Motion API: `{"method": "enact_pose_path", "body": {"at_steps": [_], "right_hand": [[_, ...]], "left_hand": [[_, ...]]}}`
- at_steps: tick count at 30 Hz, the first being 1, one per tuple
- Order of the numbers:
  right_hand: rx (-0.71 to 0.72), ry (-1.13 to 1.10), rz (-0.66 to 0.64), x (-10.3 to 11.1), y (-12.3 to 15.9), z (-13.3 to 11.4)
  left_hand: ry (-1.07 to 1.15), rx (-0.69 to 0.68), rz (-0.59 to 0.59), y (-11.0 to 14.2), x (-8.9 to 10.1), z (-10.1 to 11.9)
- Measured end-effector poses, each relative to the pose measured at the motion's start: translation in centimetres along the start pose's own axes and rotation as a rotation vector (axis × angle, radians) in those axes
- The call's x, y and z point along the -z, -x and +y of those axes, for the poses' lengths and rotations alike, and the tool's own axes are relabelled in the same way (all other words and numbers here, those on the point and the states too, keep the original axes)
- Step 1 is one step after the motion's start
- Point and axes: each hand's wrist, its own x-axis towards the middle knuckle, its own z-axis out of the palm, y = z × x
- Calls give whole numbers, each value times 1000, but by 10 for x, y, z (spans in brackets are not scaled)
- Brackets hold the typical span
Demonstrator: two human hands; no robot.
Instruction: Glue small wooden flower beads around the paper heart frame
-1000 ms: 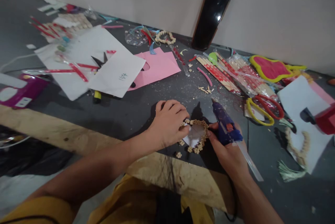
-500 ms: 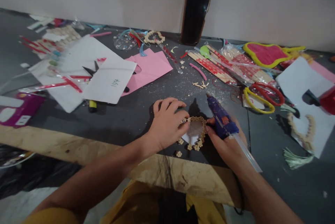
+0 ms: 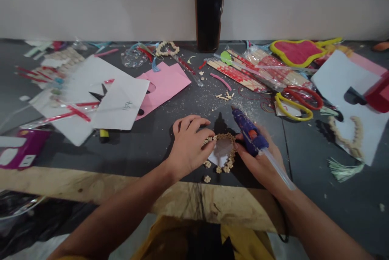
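A ring of small flower-shaped wooden pieces lies on the dark tabletop around a piece of white paper. My left hand rests at its left side, thumb and forefinger closed on the edge, the other fingers bent. In my right hand is a blue hot glue gun with a clear glue stick out of its back, nozzle pointing away from me. The fingertips of that hand touch the ring's right side. A loose wooden flower sits just below the ring.
A phone leans on the wall. Pink paper, white sheets and a purple packet lie left. Wooden sticks, red-and-yellow-handled scissors and a beaded piece with a green tassel lie right. Wooden crumbs litter the middle.
The view has turned and levelled a little, shifting the table's things. Both hands keep their places at the ring, and the glue gun stays in my right hand.
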Motion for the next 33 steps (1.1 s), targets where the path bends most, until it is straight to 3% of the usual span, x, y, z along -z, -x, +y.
{"method": "enact_pose_path", "body": {"at_steps": [8,13,23,33], "right_hand": [[4,-6,5,-2,-1,3],[7,1,2,0,0,3],[87,119,25,0,1,8],[76,61,-13,2,-2,3]], "left_hand": [[5,-17,1,1,3,-2],[-13,41,-1,2,9,-6],[-17,72,-32,1,5,-3],[-10,51,-7,2,4,-1]]}}
